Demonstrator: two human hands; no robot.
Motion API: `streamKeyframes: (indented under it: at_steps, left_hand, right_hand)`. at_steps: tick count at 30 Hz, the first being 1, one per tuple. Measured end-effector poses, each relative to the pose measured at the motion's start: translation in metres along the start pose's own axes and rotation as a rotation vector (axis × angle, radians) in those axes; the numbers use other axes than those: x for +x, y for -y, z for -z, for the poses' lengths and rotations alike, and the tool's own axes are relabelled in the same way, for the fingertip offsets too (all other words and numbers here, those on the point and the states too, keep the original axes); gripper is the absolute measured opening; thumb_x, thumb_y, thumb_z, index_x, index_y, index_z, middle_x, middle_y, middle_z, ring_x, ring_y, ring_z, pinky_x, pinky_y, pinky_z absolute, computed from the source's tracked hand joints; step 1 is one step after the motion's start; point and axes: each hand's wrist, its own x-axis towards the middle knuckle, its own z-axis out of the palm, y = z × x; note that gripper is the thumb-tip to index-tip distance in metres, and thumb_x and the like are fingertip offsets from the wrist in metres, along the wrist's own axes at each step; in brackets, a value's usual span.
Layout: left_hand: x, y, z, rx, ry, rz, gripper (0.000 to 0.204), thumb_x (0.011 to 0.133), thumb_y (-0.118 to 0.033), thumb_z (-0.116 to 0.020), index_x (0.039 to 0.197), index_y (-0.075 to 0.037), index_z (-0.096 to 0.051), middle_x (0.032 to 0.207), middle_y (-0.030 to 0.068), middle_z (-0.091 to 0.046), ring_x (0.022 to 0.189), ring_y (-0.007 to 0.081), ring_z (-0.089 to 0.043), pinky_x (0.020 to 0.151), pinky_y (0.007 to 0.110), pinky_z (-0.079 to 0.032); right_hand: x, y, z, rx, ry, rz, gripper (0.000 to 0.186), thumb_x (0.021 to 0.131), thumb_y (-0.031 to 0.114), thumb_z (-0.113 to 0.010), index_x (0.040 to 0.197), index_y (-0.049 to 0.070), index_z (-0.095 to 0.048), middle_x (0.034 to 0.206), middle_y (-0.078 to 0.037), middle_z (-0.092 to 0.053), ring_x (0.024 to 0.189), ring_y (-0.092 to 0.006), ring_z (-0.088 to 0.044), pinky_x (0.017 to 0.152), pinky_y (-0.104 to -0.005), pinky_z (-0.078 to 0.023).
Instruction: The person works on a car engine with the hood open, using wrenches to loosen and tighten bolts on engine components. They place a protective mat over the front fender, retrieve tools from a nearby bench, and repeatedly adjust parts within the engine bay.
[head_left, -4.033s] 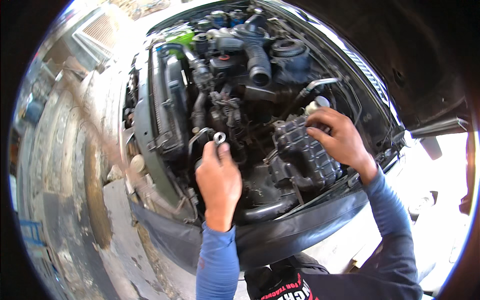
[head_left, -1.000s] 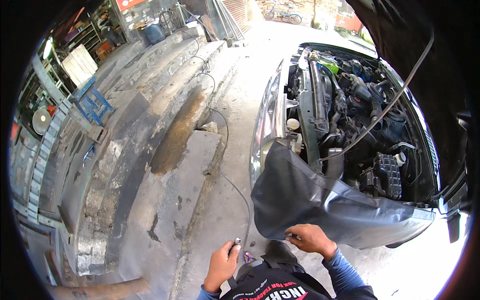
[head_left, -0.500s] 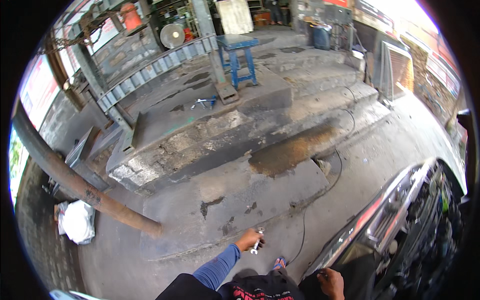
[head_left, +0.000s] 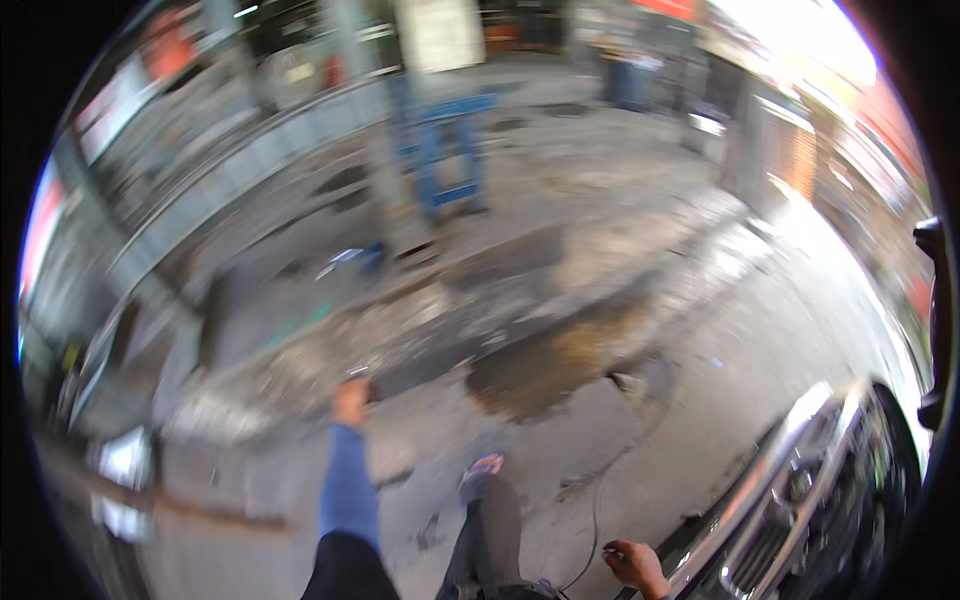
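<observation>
My left hand (head_left: 352,402), in a blue sleeve, reaches forward over the concrete floor toward the step edge. It is closed on a wrench (head_left: 358,371); motion blur leaves only a small shiny end of it showing above the fingers. Low on the right, my right hand (head_left: 640,567) is closed, its fingers curled, beside the front of a car (head_left: 800,480) with an exposed engine bay. A small dark spot shows at its fingertips, too small to name.
A raised concrete step (head_left: 400,325) runs across ahead, with a wet brown patch (head_left: 555,360) at its foot. On the platform stand a blue stool (head_left: 450,150) and a metal post. A thin black cable (head_left: 597,500) trails over the floor. A rusty pole (head_left: 210,508) lies left.
My view has swung and moved closer to the step. My left arm has stretched forward with the wrench. One foot has stepped ahead. The right hand stays low near the car.
</observation>
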Motion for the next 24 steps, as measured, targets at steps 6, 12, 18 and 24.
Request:
streamKeyframes:
  at_steps: [6, 12, 18, 24]
  left_hand:
    - [0.103, -0.080, -0.234, -0.374, 0.170, 0.173, 0.030, 0.095, -0.016, -0.059, 0.121, -0.006, -0.068, 0.113, 0.0153, -0.071, 0.101, 0.0261, -0.068, 0.088, 0.041, -0.053]
    - [0.036, -0.211, -0.412, -0.229, 0.713, 0.139, 0.031, 0.094, -0.014, -0.060, 0.122, -0.004, -0.068, 0.113, 0.0148, -0.071, 0.101, 0.0252, -0.067, 0.089, 0.039, -0.053]
    - [-0.014, -0.318, -0.481, -0.153, 1.007, -0.035, 0.032, 0.093, -0.013, -0.060, 0.123, -0.003, -0.067, 0.112, 0.0143, -0.070, 0.102, 0.0243, -0.066, 0.090, 0.037, -0.052]
    - [-0.071, -0.355, -0.553, -0.102, 1.080, -0.086, 0.033, 0.092, -0.011, -0.061, 0.123, -0.002, -0.067, 0.112, 0.0138, -0.070, 0.103, 0.0235, -0.066, 0.091, 0.035, -0.052]
  right_hand:
    - [0.092, 0.002, 0.042, -0.210, 0.245, -0.227, 0.027, 0.093, 0.031, -0.058, 0.102, 0.008, -0.070, 0.090, -0.021, -0.070, 0.085, -0.0435, -0.067, 0.071, -0.0531, -0.053]
    - [0.047, 0.073, 0.077, 0.095, -0.139, -0.624, 0.029, 0.096, 0.032, -0.063, 0.113, 0.011, -0.070, 0.107, -0.017, -0.072, 0.104, -0.0390, -0.066, 0.086, -0.0491, -0.051]
    - [-0.020, 0.049, 0.042, 0.166, -0.209, -0.966, 0.037, 0.086, 0.032, -0.066, 0.113, 0.007, -0.072, 0.112, -0.020, -0.072, 0.109, -0.0393, -0.066, 0.090, -0.0491, -0.052]
    - [-0.061, 0.009, 0.009, 0.369, -0.316, -1.179, 0.042, 0.089, 0.036, -0.067, 0.119, 0.007, -0.071, 0.118, -0.019, -0.071, 0.114, -0.0373, -0.065, 0.096, -0.0470, -0.051]
